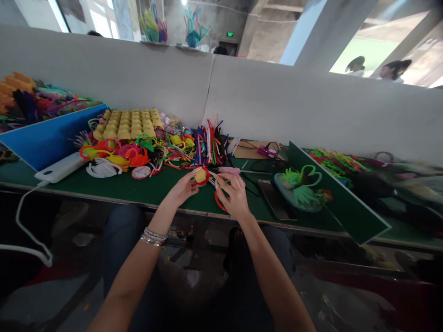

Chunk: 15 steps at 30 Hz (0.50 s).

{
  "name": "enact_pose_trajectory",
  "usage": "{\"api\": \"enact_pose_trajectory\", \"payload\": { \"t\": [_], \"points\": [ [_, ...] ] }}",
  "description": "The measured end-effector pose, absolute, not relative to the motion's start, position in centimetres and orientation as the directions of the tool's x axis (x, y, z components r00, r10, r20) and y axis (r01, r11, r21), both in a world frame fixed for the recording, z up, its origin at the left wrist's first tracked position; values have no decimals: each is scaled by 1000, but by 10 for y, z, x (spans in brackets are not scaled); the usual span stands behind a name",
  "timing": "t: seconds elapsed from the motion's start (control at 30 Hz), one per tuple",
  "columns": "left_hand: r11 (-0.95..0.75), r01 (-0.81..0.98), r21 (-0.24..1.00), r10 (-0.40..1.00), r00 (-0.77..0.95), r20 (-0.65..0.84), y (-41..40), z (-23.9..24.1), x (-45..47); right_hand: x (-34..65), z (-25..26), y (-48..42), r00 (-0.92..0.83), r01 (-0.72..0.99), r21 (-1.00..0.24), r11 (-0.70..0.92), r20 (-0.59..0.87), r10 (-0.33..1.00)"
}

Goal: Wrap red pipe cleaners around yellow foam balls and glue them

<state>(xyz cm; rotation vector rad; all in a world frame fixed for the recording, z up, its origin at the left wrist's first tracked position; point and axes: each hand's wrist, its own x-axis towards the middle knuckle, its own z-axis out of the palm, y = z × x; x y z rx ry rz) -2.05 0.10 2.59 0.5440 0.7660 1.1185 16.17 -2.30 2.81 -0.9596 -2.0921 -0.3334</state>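
Observation:
Over the front of the green table, my left hand (185,188) is closed around a small round yellow piece with a red fuzzy rim (201,175). Close on its right is my right hand (233,191), its thumb and fingers pinched near the piece's edge. A thin pale strand shows by those fingertips, too small to name surely. Partly hidden behind the right hand lies a pink tool (229,170), which looks like a glue gun. A curved red handle (220,203) lies on the table just below the right hand.
Bundled pipe cleaners (210,144) stand behind my hands. To the left are a yellow egg tray (128,123), colourful fuzzy pieces (119,156) and a white power strip (64,167). A dark phone (276,199), a tray with green fuzzy shapes (294,203) and a slanted green divider (337,198) are right.

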Motion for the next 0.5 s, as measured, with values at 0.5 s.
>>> {"api": "enact_pose_trajectory", "payload": {
  "t": [0.5],
  "points": [
    [349,-601,719,937,238,-256,3,22,-22,162,28,-23,-401,729,-92,679,746,532]
  ]
}}
